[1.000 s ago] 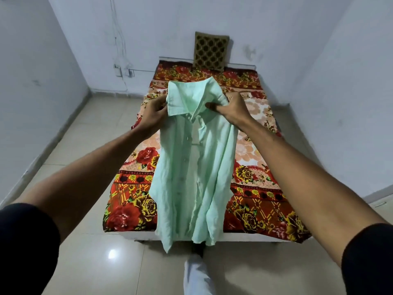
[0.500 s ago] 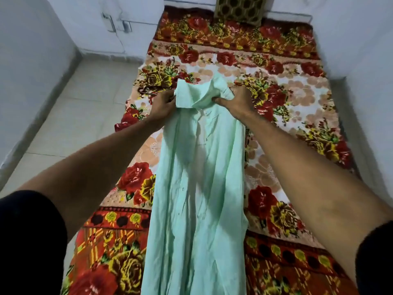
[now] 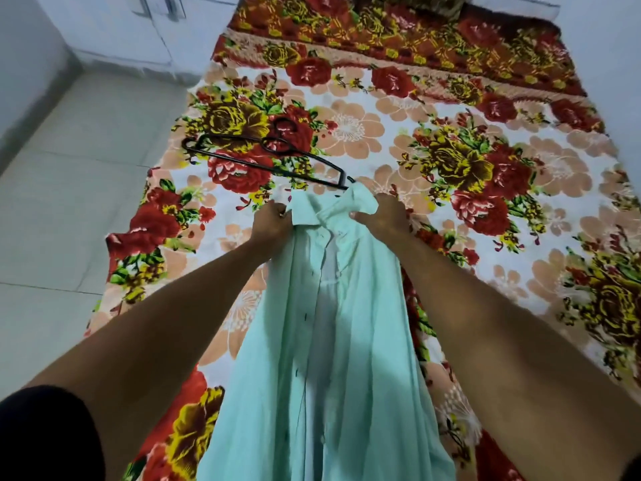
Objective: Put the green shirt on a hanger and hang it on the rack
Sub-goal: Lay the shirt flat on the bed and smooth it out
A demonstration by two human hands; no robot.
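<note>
The pale green shirt [image 3: 333, 341] stretches from its collar down toward me over the flowered bed, front side up with the button placket showing. My left hand [image 3: 272, 223] grips the collar's left side, and my right hand [image 3: 381, 216] grips its right side. A black hanger [image 3: 263, 161] lies flat on the blanket just beyond the collar, hook pointing away from me; its near right end touches or sits under the collar tip. No rack is in view.
The bed with the red and yellow flowered blanket [image 3: 485, 168] fills most of the view. A dark patterned cushion [image 3: 437, 5] sits at its head. Tiled floor [image 3: 69, 203] runs along the left, and white walls close in on the left and right.
The view has tipped down and closer to the bed. Both hands have lowered the shirt from hanging in the air onto the blanket, and the hanger has come into view beyond the collar.
</note>
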